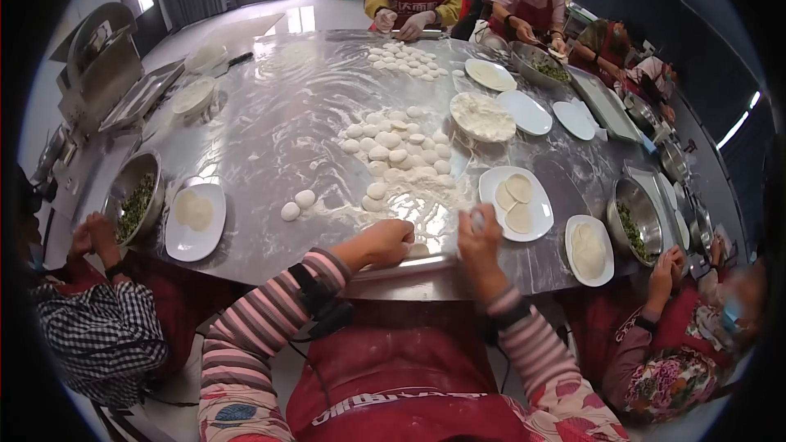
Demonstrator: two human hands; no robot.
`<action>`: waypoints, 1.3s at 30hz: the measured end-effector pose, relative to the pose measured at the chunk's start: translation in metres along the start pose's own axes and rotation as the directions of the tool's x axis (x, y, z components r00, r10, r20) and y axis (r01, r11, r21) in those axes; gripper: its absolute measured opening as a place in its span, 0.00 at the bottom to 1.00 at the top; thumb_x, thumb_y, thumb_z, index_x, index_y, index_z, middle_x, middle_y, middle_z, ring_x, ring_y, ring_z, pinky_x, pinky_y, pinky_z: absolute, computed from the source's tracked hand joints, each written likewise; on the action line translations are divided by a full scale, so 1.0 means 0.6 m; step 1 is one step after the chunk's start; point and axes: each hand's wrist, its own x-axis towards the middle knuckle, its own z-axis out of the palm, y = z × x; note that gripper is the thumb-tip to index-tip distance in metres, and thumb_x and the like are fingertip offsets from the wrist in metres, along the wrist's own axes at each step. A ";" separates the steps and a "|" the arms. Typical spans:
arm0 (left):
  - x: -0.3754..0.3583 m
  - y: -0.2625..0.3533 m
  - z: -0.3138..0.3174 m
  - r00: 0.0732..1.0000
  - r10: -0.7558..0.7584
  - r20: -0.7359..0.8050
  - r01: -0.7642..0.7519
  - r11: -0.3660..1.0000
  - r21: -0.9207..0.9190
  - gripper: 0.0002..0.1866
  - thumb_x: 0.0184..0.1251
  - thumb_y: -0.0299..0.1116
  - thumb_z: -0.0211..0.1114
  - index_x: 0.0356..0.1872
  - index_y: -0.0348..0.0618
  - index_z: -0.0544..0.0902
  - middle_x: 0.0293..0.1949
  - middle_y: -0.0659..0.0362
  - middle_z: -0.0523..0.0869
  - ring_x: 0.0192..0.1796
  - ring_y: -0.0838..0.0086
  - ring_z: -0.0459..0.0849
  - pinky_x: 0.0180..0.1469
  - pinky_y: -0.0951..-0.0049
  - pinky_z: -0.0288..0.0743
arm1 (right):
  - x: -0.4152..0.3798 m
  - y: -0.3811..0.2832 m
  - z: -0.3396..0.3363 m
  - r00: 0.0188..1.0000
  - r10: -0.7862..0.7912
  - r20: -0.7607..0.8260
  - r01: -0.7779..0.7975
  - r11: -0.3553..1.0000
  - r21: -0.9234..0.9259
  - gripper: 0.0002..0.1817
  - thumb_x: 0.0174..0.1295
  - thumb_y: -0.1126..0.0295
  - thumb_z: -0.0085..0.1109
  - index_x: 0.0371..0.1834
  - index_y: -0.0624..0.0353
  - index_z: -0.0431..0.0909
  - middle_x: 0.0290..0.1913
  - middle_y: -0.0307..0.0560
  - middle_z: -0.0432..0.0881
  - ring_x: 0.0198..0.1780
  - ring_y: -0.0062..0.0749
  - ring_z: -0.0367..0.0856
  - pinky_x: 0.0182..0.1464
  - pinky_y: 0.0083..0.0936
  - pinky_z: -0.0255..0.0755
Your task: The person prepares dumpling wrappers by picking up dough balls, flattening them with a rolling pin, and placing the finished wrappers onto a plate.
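My left hand (388,243) is closed low over the near edge of the steel table, its fingertips by a small piece of dough (418,250). What lies under the fingers is hidden. My right hand (481,250), a little blurred, is wrapped around what looks like a rolling pin (477,219); only a short pale end shows. Right of that hand, a white plate (536,227) holds several flat dough wrappers (517,190). Beyond my hands lies a heap of floured dough pieces (397,143). Two more dough balls (297,205) sit apart to the left.
Loose flour and a bowl of flour (483,117) are on the table (262,155). Bowls of green filling (135,200) (634,221) stand at both sides, near plates of wrappers (195,217) (588,250). Co-workers sit left and right; others work across the table.
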 end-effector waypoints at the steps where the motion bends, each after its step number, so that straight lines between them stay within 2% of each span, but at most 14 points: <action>1: 0.009 0.002 0.002 0.999 0.011 -0.047 -0.007 0.997 0.072 0.09 0.53 0.30 0.58 0.33 0.37 0.79 0.32 0.46 0.83 0.38 0.55 0.82 0.41 0.61 0.72 | 0.021 0.005 0.025 1.000 0.022 0.004 -0.022 0.999 0.023 0.08 0.54 0.75 0.61 0.30 0.59 0.69 0.22 0.55 0.72 0.24 0.51 0.75 0.26 0.36 0.68; 6: 0.015 -0.001 -0.003 1.000 0.028 -0.007 -0.026 0.989 0.144 0.10 0.53 0.31 0.59 0.33 0.37 0.79 0.33 0.46 0.83 0.38 0.53 0.81 0.41 0.60 0.72 | 0.008 0.013 0.015 1.000 0.027 0.013 -0.027 1.000 -0.006 0.09 0.51 0.76 0.61 0.30 0.59 0.69 0.21 0.54 0.72 0.24 0.52 0.75 0.25 0.37 0.67; 8: 0.000 -0.008 -0.005 0.999 0.043 0.026 -0.047 0.983 0.176 0.10 0.53 0.32 0.59 0.33 0.37 0.79 0.33 0.46 0.83 0.38 0.54 0.81 0.41 0.60 0.72 | -0.039 0.013 -0.035 0.978 -0.208 0.028 0.209 0.960 -0.186 0.09 0.50 0.77 0.61 0.29 0.59 0.69 0.22 0.51 0.72 0.23 0.46 0.76 0.26 0.36 0.68; 9: -0.010 -0.010 -0.005 1.000 -0.011 0.023 0.010 0.999 0.046 0.10 0.53 0.32 0.60 0.33 0.36 0.79 0.33 0.46 0.83 0.38 0.54 0.81 0.41 0.60 0.72 | -0.079 0.018 -0.043 0.981 0.190 0.030 -0.192 0.976 0.102 0.09 0.51 0.79 0.61 0.29 0.59 0.69 0.22 0.51 0.72 0.23 0.43 0.76 0.26 0.34 0.68; 10: -0.017 -0.010 -0.005 0.998 -0.064 0.030 0.066 0.995 -0.081 0.11 0.52 0.33 0.60 0.33 0.36 0.79 0.32 0.46 0.83 0.38 0.55 0.81 0.40 0.60 0.72 | -0.086 0.005 -0.055 0.979 0.199 0.036 -0.202 0.958 0.204 0.09 0.51 0.79 0.60 0.29 0.59 0.69 0.22 0.51 0.72 0.22 0.41 0.76 0.24 0.34 0.67; 12: -0.016 -0.004 -0.003 0.996 -0.032 0.080 0.035 0.998 -0.044 0.11 0.54 0.33 0.59 0.34 0.35 0.79 0.32 0.46 0.83 0.38 0.56 0.82 0.41 0.60 0.72 | -0.047 -0.007 -0.041 0.987 -0.161 -0.017 0.155 0.968 -0.198 0.09 0.52 0.78 0.61 0.29 0.59 0.69 0.21 0.52 0.73 0.20 0.45 0.75 0.23 0.35 0.67; 17: 0.031 0.016 0.007 0.999 -0.014 -0.035 0.017 0.995 0.096 0.11 0.57 0.33 0.57 0.36 0.36 0.80 0.34 0.44 0.83 0.40 0.52 0.81 0.43 0.59 0.72 | 0.040 0.007 0.049 0.996 0.086 0.033 -0.088 0.995 0.049 0.09 0.52 0.76 0.62 0.30 0.59 0.70 0.23 0.54 0.71 0.23 0.45 0.74 0.26 0.36 0.66; 20: 0.030 0.006 0.015 0.999 -0.014 -0.033 0.017 0.994 0.107 0.11 0.57 0.33 0.58 0.35 0.36 0.80 0.34 0.44 0.83 0.40 0.51 0.81 0.44 0.58 0.72 | 0.012 -0.003 0.000 0.979 -0.200 0.035 0.203 0.971 -0.126 0.08 0.53 0.76 0.61 0.31 0.59 0.70 0.23 0.52 0.72 0.23 0.49 0.74 0.26 0.38 0.67; 22: 0.022 -0.008 0.019 0.999 -0.016 -0.047 0.022 0.991 0.132 0.10 0.57 0.33 0.58 0.35 0.37 0.79 0.33 0.44 0.82 0.40 0.51 0.81 0.43 0.59 0.72 | -0.042 0.007 -0.038 0.980 -0.201 -0.008 0.197 0.967 -0.163 0.09 0.51 0.77 0.62 0.30 0.59 0.69 0.21 0.50 0.71 0.21 0.46 0.74 0.24 0.35 0.67; 24: 0.003 0.003 0.011 0.992 -0.111 -0.064 0.111 0.994 -0.002 0.09 0.56 0.30 0.58 0.35 0.36 0.79 0.33 0.45 0.82 0.39 0.52 0.81 0.43 0.60 0.72 | -0.081 -0.006 -0.057 0.976 0.213 0.041 -0.217 0.961 0.169 0.09 0.51 0.77 0.62 0.30 0.60 0.69 0.22 0.51 0.71 0.21 0.46 0.74 0.24 0.35 0.67; 26: -0.011 0.011 0.015 0.998 -0.063 -0.007 0.063 0.998 -0.001 0.09 0.56 0.29 0.58 0.36 0.36 0.78 0.34 0.45 0.83 0.40 0.53 0.81 0.43 0.61 0.72 | -0.051 -0.002 -0.039 0.988 -0.152 -0.032 0.145 0.975 -0.169 0.09 0.52 0.77 0.61 0.31 0.60 0.69 0.22 0.52 0.72 0.20 0.48 0.74 0.23 0.36 0.66; 33: 0.019 0.037 0.009 0.995 -0.068 -0.078 0.075 0.994 0.085 0.12 0.56 0.34 0.58 0.36 0.35 0.79 0.37 0.41 0.83 0.43 0.49 0.80 0.45 0.58 0.72 | 0.019 0.000 0.019 1.000 0.002 0.012 -0.002 1.000 0.018 0.08 0.54 0.76 0.61 0.33 0.60 0.70 0.21 0.52 0.72 0.21 0.52 0.73 0.24 0.41 0.65; 34: 0.020 0.036 0.009 0.999 -0.037 -0.033 0.041 0.989 0.139 0.12 0.56 0.34 0.58 0.36 0.35 0.79 0.36 0.42 0.83 0.43 0.49 0.80 0.45 0.58 0.72 | 0.008 0.011 0.000 0.952 -0.297 0.069 0.305 0.930 -0.204 0.09 0.53 0.76 0.62 0.32 0.60 0.70 0.20 0.50 0.72 0.20 0.50 0.73 0.24 0.40 0.65; 39: 0.007 0.001 0.012 1.000 -0.003 -0.031 0.003 1.000 -0.018 0.11 0.55 0.33 0.58 0.34 0.34 0.79 0.34 0.42 0.82 0.42 0.48 0.80 0.45 0.58 0.72 | -0.057 -0.020 -0.056 0.996 -0.085 0.019 0.087 0.990 -0.107 0.09 0.52 0.77 0.62 0.32 0.61 0.70 0.20 0.49 0.72 0.20 0.49 0.74 0.23 0.37 0.67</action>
